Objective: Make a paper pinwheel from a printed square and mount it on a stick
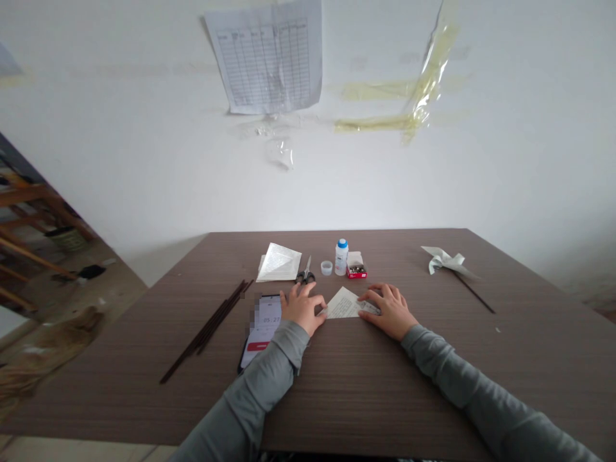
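Observation:
A printed sheet of paper (343, 304), folded into a triangle, lies on the table between my hands with its point facing the wall. My left hand (303, 310) pinches the triangle's left corner between thumb and index finger, the other fingers spread over the phone's edge. At the opposite corner my right hand (389, 310) has its thumb and fingertips closed on the paper, covering that end. Just behind the left fingers lie scissors (305, 276) with dark handles. A phone (262, 330) showing a timer rests partly under my left wrist and sleeve.
Behind the paper stand a white bottle with a blue cap (341, 258), a small clear cup (326, 267) and a red box of small metal pieces (357, 272). Paper squares (280, 263) and dark sticks (212, 324) lie left. A paper pinwheel (447, 261) on a stick lies right.

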`<state>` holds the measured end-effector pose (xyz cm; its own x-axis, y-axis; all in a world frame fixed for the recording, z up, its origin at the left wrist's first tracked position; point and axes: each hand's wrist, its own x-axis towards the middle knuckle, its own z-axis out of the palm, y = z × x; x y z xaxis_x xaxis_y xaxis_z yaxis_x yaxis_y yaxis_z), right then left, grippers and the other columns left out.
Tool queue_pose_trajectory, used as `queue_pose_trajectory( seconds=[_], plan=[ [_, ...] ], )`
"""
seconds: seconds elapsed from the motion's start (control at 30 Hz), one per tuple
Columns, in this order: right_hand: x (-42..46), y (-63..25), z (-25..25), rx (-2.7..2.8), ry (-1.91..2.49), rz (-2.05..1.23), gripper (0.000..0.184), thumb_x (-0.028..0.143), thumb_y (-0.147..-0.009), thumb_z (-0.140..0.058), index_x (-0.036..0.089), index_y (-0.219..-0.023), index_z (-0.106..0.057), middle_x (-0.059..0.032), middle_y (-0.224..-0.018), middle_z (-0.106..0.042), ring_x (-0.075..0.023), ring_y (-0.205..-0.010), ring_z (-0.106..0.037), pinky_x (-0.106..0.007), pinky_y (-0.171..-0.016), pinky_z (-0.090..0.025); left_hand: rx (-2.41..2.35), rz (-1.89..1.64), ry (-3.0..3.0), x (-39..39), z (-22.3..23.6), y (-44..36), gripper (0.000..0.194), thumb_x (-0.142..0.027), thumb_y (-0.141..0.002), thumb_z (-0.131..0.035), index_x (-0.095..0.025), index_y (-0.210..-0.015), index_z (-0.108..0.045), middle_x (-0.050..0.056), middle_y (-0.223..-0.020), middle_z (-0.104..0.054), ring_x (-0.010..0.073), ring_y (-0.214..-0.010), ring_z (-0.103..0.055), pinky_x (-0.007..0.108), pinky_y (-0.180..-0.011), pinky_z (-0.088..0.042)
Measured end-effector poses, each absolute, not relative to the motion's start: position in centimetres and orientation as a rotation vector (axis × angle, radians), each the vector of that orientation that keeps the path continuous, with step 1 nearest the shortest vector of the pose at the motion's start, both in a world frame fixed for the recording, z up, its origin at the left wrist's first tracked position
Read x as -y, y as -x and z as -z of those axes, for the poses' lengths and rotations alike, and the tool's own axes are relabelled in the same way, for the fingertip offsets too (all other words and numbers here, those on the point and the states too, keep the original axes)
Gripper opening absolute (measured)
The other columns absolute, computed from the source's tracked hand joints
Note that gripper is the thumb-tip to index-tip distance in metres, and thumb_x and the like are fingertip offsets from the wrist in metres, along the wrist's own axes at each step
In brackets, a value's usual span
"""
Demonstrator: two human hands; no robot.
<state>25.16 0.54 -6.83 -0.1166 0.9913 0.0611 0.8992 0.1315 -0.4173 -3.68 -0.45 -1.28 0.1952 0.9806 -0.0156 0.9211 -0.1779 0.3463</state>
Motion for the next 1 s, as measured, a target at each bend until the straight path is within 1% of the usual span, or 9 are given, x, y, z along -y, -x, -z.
queue_pose_trajectory(
  seconds=[0.1,0.27,0.47,0.63,0.73,0.87,1.0],
  plan=[
    [-0.5,-25.2,6.7,2.094,1.854,-0.412,0.042,0.055,-0.107,-0.083,0.047,-0.146,-0.098,-0.0079,-0.177,-0.077,-0.0479,-0.177,-0.06,-0.077,-0.148,-0.048,-1.811,-0.302,-2.193,0.5,1.1,4.2,0.017,-0.015,-0.107,-0.096,-0.031,-0.113,-0.097,0.004,-0.199,-0.069,0.0543,-0.192,-0.049,0.101,-0.153,-0.029],
    [-0.3,-24.8,6.0,2.103,1.875,-0.39,0.04,0.051,-0.109,-0.085,0.047,-0.146,-0.098,-0.0074,-0.177,-0.078,-0.0471,-0.177,-0.062,-0.076,-0.148,-0.05,-1.828,-0.248,-2.166,0.8,-0.1,4.1,0.019,-0.016,-0.107,-0.098,-0.033,-0.113,-0.096,0.003,-0.199,-0.069,0.0511,-0.194,-0.047,0.099,-0.155,-0.027],
    [-0.2,-24.7,5.7,2.106,1.893,-0.402,0.041,0.05,-0.11,-0.084,0.045,-0.148,-0.097,-0.0086,-0.179,-0.077,-0.0461,-0.179,-0.061,-0.073,-0.149,-0.049,-1.861,-0.202,-2.168,0.8,-0.2,5.0,0.022,-0.021,-0.107,-0.1,-0.037,-0.12,-0.096,0.002,-0.198,-0.07,0.0508,-0.195,-0.046,0.1,-0.155,-0.028],
    [-0.2,-24.8,5.8,2.118,1.887,-0.406,0.041,0.05,-0.11,-0.084,0.044,-0.149,-0.097,-0.0099,-0.179,-0.076,-0.0473,-0.178,-0.061,-0.075,-0.149,-0.049,-1.899,-0.137,-2.177,0.6,-0.4,5.7,0.025,-0.025,-0.108,-0.1,-0.04,-0.128,-0.096,0.001,-0.201,-0.067,0.0503,-0.195,-0.046,0.095,-0.156,-0.032],
    [-0.2,-24.9,5.9,2.12,1.876,-0.394,0.041,0.049,-0.109,-0.086,0.044,-0.148,-0.098,-0.01,-0.178,-0.078,-0.0476,-0.176,-0.063,-0.076,-0.148,-0.051,-1.918,-0.081,-2.178,0.4,-0.8,6.0,0.032,-0.023,-0.105,-0.102,-0.04,-0.131,-0.096,-0.001,-0.202,-0.066,0.0506,-0.197,-0.044,0.093,-0.158,-0.031],
    [-0.2,-24.9,6.0,2.109,1.865,-0.37,0.038,0.047,-0.107,-0.088,0.045,-0.144,-0.099,-0.0095,-0.175,-0.08,-0.0482,-0.174,-0.065,-0.075,-0.145,-0.055,-1.938,-0.153,-2.198,0.1,-0.7,6.0,0.04,-0.018,-0.108,-0.096,-0.043,-0.14,-0.097,0.001,-0.2,-0.068,0.0511,-0.196,-0.045,0.094,-0.158,-0.029],
    [-0.2,-24.7,6.1,2.109,1.868,-0.379,0.039,0.048,-0.109,-0.087,0.045,-0.146,-0.098,-0.0102,-0.176,-0.078,-0.05,-0.175,-0.064,-0.078,-0.146,-0.054,-1.885,-0.232,-2.221,0.4,-0.6,4.5,0.039,-0.023,-0.114,-0.09,-0.043,-0.147,-0.099,0.005,-0.195,-0.073,0.0496,-0.192,-0.05,0.09,-0.159,-0.033]
  ],
)
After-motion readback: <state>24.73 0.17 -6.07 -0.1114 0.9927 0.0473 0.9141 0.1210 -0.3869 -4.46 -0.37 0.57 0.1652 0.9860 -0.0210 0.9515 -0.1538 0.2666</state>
